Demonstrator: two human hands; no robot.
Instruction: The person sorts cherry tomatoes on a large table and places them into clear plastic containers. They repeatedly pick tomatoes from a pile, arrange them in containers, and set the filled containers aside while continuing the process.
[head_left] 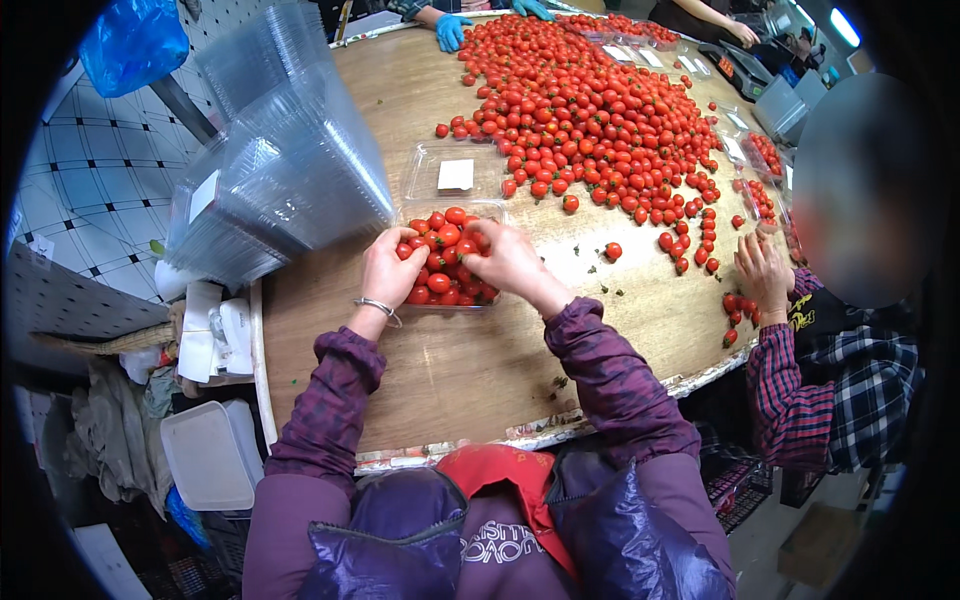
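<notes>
In front of me a clear plastic punnet point(455, 304) stands on the table, filled with red cherry tomatoes point(439, 283). Its hinged lid point(425, 165) lies folded back on the far side, with a white label on it. My left hand point(386, 272) is curled over the left rim, thumb and fingers closed around tomatoes. From the right, my right hand point(515, 264) reaches in with bent fingers gripping tomatoes at the top. The fingertips of both hands are partly hidden among the fruit.
A big heap of cherry tomatoes point(600, 115) covers the table's far side. Stacked clear punnets point(290, 150) rise at the left. A co-worker's hand point(764, 270) rests at the right near loose tomatoes. Blue-gloved hands point(452, 32) are at the far edge. A scale point(735, 70) stands far right.
</notes>
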